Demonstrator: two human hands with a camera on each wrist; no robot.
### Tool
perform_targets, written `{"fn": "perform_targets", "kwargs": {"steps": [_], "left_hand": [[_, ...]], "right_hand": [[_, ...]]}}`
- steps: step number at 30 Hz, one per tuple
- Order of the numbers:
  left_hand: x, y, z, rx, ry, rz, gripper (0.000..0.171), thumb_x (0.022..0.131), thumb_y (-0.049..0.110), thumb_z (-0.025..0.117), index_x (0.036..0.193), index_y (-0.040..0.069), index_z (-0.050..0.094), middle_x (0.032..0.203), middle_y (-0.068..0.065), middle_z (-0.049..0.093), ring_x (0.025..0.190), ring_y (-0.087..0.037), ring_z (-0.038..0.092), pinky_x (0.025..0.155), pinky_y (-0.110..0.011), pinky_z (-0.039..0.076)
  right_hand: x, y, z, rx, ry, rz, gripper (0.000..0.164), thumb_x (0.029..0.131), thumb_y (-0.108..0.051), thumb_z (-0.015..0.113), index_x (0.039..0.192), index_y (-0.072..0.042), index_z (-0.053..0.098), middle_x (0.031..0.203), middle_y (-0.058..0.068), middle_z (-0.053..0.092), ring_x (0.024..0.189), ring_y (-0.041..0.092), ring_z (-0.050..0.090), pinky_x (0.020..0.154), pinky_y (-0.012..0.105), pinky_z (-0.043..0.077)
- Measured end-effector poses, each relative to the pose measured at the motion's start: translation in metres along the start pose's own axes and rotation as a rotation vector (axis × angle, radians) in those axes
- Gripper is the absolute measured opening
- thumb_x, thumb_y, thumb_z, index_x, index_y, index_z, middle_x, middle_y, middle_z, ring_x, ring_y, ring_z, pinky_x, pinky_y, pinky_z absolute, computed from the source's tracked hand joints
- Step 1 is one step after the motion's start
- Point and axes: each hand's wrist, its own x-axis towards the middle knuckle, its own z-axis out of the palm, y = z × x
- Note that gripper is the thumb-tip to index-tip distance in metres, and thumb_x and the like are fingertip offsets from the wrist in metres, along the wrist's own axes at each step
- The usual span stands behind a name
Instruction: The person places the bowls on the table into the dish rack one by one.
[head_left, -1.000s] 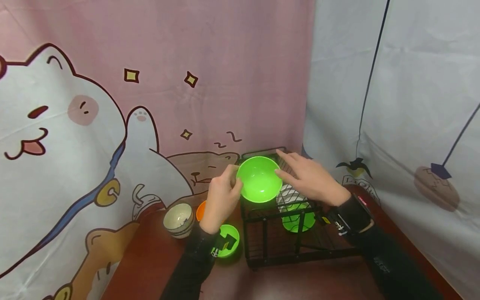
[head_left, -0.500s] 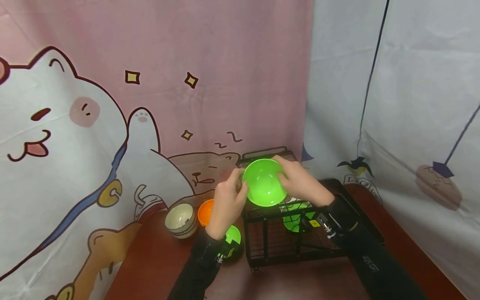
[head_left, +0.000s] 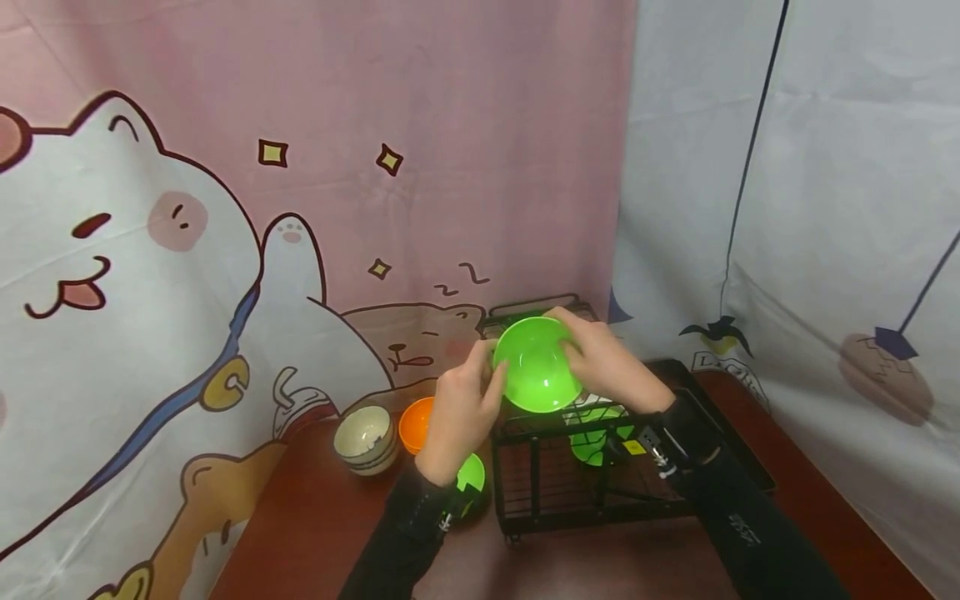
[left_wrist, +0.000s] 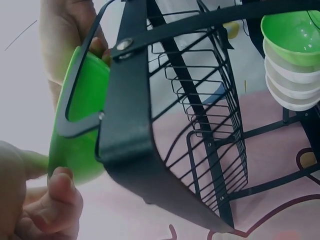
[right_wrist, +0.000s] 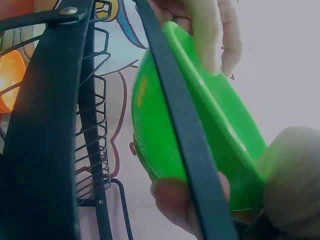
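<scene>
A cloth-walled corner, pink cartoon curtain (head_left: 480,150) at twelve o'clock, white curtain (head_left: 795,158) at two, fitted like a kitchen: dish rack (head_left: 535,477) at five and cream bowl (head_left: 360,443) at seven on a desk (head_left: 300,525).

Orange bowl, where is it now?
In the head view, the orange bowl is left of the black rack, beside the cream bowl, partly hidden behind the left hand.

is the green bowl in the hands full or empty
Empty: the head view looks into the held green bowl and shows only its bare, shiny inside.
</scene>
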Motion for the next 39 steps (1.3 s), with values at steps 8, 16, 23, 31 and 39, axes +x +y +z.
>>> {"fn": "perform_targets", "kwargs": {"steps": [8,16,23,31,39], "left_hand": [[-0.017,-0.022,-0.01,-0.019,-0.027,-0.028,0.024,0.107,0.029,0.059,0.124,0.017,0.07,0.075,0.004,0.066,0.057,-0.003,0.043,0.057,-0.021,0.04],[-0.092,-0.1,-0.01,0.059,-0.052,-0.256,0.014,0.1,0.023,0.07,0.112,0.022,0.076,0.069,0.011,0.063,0.058,0.0,0.05,0.056,-0.021,0.042],[-0.184,-0.163,-0.001,0.272,-0.205,-0.389,0.027,0.09,0.022,0.08,0.116,0.022,0.075,0.096,0.009,0.073,0.093,-0.015,0.066,0.081,-0.042,0.052],[-0.232,-0.19,-0.001,0.245,-0.411,-0.398,0.07,0.083,0.038,0.085,0.144,0.016,0.061,0.142,-0.012,0.063,0.129,-0.04,0.058,0.099,-0.066,0.047],[-0.247,-0.195,0.0,0.109,-0.461,-0.422,0.077,0.087,0.044,0.08,0.154,0.019,0.051,0.159,-0.02,0.048,0.143,-0.047,0.043,0.107,-0.073,0.036]], "right_hand": [[-0.009,0.013,-0.016,0.01,0.008,0.057,0.043,0.106,-0.002,0.043,0.146,-0.015,0.051,0.128,0.025,0.068,0.057,0.016,0.057,0.049,0.03,0.051],[-0.017,0.029,-0.039,-0.003,0.056,0.093,0.044,0.104,0.0,0.042,0.146,-0.012,0.05,0.135,0.028,0.064,0.057,0.021,0.056,0.048,0.03,0.05],[-0.028,0.049,-0.068,-0.086,0.17,0.123,0.045,0.104,-0.002,0.042,0.148,-0.01,0.049,0.13,0.033,0.064,0.064,0.024,0.06,0.049,0.032,0.048],[-0.039,0.089,-0.084,-0.106,0.213,0.196,0.046,0.107,-0.005,0.038,0.153,-0.008,0.042,0.133,0.04,0.058,0.056,0.022,0.056,0.044,0.031,0.048],[-0.053,0.146,-0.064,-0.228,0.252,0.232,0.044,0.106,-0.004,0.039,0.149,-0.007,0.046,0.102,0.037,0.068,0.053,0.022,0.048,0.049,0.034,0.038]]}}
